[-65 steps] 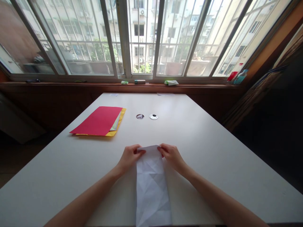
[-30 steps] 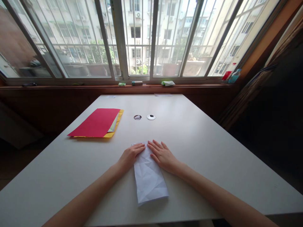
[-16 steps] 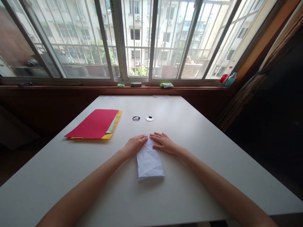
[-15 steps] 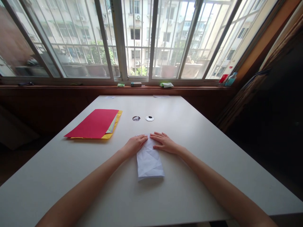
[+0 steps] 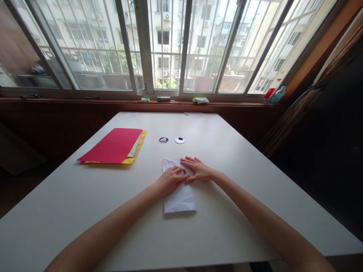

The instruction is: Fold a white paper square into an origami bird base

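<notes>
A creased white paper [image 5: 178, 198], folded into a narrow rectangle, lies on the white table [image 5: 227, 211] in front of me. My left hand [image 5: 171, 180] rests on the paper's middle with fingers loosely curled, pressing down. My right hand [image 5: 197, 170] lies flat on the paper's upper right part, fingers stretched out and spread. The fingertips of both hands meet over the paper. Neither hand grips anything.
A stack of coloured sheets [image 5: 115, 145], red on top with yellow beneath, lies at the left. Two round cable grommets [image 5: 171, 140] sit in the table's middle. Small items line the window sill [image 5: 167, 99]; bottles [image 5: 273, 93] stand at the sill's right end.
The long paper was folded in half away from me and pushed farther onto the table. My left hand slid from the paper's far edge back onto its middle; the right hand stayed flat.
</notes>
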Available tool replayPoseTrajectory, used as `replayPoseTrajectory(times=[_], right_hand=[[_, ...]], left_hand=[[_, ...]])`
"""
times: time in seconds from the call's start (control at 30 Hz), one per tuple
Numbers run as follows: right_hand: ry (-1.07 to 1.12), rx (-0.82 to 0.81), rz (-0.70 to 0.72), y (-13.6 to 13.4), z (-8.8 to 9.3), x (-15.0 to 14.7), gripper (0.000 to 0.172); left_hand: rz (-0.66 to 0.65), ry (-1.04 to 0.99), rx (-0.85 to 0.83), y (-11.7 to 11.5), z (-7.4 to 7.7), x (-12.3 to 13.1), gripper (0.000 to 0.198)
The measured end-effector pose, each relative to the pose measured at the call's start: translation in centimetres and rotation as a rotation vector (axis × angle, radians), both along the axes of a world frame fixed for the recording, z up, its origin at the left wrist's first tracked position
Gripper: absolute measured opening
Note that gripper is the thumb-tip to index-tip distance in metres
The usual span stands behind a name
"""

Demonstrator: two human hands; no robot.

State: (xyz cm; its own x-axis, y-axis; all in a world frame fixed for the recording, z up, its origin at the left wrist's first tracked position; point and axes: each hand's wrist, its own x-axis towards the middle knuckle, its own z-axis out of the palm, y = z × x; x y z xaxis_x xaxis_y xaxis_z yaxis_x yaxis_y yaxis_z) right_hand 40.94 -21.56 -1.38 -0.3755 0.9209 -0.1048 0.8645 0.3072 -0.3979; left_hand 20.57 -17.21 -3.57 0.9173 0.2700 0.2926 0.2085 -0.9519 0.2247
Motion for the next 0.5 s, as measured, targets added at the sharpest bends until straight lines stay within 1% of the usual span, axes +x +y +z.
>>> replayPoseTrajectory(times=[0.13, 0.23, 0.37, 0.5], right_hand=[[-0.003, -0.028, -0.004, -0.2, 0.4, -0.2, 0.099], [-0.010, -0.037, -0.011, -0.9, 0.4, -0.5, 0.106], [-0.022, -0.043, -0.026, -3.1, 0.0, -0.9, 0.119], [-0.035, -0.050, -0.034, -5.6, -0.3, -1.3, 0.120]], left_hand=[[-0.016, 0.042, -0.024, 0.3, -0.4, -0.3, 0.035], [-0.013, 0.079, -0.031, 0.4, -0.4, -0.5, 0.041], [0.000, 0.111, -0.037, 0.3, -0.3, -0.5, 0.046], [-0.005, 0.123, -0.037, 0.1, -0.2, -0.5, 0.045]])
